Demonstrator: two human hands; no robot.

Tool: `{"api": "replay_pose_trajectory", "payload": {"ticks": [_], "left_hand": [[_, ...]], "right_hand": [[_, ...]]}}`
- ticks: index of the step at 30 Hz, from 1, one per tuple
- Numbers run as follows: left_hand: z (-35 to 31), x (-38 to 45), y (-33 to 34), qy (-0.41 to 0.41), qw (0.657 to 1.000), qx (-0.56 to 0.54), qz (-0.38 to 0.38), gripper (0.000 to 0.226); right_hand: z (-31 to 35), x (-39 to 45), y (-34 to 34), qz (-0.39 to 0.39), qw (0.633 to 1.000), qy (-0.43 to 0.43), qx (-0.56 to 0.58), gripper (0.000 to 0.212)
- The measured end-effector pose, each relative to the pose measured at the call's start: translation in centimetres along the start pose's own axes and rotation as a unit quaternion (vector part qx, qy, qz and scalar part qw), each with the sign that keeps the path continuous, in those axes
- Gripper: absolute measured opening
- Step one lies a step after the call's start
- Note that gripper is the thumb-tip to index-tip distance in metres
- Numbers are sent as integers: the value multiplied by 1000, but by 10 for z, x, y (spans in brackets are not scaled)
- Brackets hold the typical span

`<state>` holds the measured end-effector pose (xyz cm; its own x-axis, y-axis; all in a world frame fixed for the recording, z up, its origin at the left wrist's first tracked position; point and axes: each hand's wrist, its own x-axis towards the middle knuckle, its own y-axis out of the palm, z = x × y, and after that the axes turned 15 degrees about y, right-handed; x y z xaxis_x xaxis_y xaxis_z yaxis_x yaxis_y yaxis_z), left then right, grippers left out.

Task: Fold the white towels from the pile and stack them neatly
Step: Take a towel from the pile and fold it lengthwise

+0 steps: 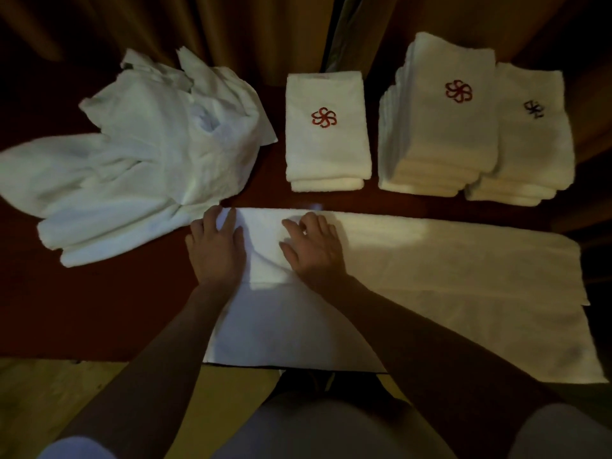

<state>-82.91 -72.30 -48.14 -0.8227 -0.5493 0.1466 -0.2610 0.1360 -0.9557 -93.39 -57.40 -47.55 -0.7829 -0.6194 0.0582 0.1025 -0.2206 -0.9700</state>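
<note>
You are working over a dark red table (99,313), and the biggest thing on it is the white towel (447,286) you are folding, lying spread along the near edge and running well out to your right, its near hem hanging at the table's front. It is lying flat like this, I judge, so that you can smooth it before making the next fold. To the far left the unfolded pile (139,154) is sitting in a loose heap, close enough for an easy reach, its near corner lying just beside the towel's far left corner. On the far right a tall stack (440,127) with a red flower emblem is standing, and a lower stack (533,150) with a dark emblem is pressing against its right side. Between the tall stack and the pile a short stack (328,134), only a couple of towels deep, is taking the newest folds, it seems. Your left hand (217,246) is lying flat with fingers straight and slightly spread, pressing the towel's far left corner to pin it. Your right hand (313,246) is resting just beside it on the cloth, fingers relaxed and gripping nothing, likely stroking out a crease that is showing between your two hands. Much of the pile is still waiting.
</note>
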Motion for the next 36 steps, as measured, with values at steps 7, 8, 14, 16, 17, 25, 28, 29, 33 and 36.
{"api": "replay_pose_trajectory", "payload": {"ticks": [7, 8, 14, 16, 17, 25, 28, 29, 33, 36], "left_hand": [[11, 1, -13, -25, 995, -92, -21, 50], [14, 1, -13, -42, 994, -100, -22, 52], [19, 5, -10, -76, 992, -101, -15, 46], [17, 8, -12, -95, 992, -79, 1, 45], [16, 9, -12, -98, 993, -66, 9, 45], [3, 3, -9, -34, 999, 10, -40, 41], [-27, -15, 1, 112, 994, -8, -12, 46], [-34, -20, 7, 127, 991, -25, 19, 48], [-30, -30, 21, 118, 991, -27, 54, 50], [-25, -31, 18, 133, 989, -16, 66, 54]], "right_hand": [[-1, 4, 10, 26, 997, 57, -37, 44], [-2, 2, 11, 13, 998, 54, -42, 43], [-5, 3, 10, 20, 996, 67, -49, 52], [-1, 5, 8, 54, 993, 98, -35, 59], [-1, 7, 7, 69, 991, 107, -31, 60], [3, 11, -6, 146, 981, 108, -61, 55], [8, -2, -3, 57, 990, 73, -105, 52], [8, -8, 1, 13, 995, 49, -90, 48], [4, -25, 14, 17, 998, 33, -48, 49], [-6, -25, 12, 48, 995, 53, -69, 56]]}}
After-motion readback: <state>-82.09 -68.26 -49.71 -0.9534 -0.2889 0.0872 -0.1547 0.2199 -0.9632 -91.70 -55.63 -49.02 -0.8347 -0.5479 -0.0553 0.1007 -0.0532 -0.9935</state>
